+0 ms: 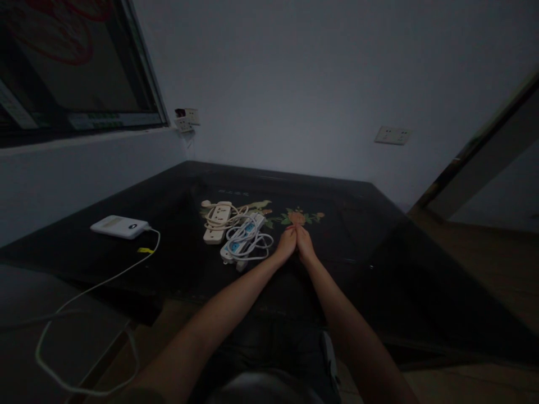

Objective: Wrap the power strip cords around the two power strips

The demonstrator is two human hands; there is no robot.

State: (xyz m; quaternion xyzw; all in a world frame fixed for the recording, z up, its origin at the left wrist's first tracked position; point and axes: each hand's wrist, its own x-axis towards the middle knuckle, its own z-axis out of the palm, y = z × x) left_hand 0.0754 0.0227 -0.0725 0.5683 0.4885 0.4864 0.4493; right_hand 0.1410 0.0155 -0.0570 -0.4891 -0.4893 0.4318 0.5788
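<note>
My left hand (287, 242) and my right hand (304, 243) rest side by side on the dark table, touching at the fingertips. Both look closed, with fingers pressed together and no object visible in them. Just left of my left hand lies a white power strip with blue sockets (236, 247), its white cord looped loosely on top. Beside that one is a cream power strip (218, 219) with its cord wound around it and its plug (206, 203) at the far end. A printed flower (296, 217) on the tabletop shows just beyond my fingertips.
A white power bank (120, 226) sits on the table's left, with a white cable (107, 285) running over the front edge. Near it lies a yellow tag (145, 250). Wall sockets (392, 135) are behind the black table (362, 213); a window (84, 62) is at left.
</note>
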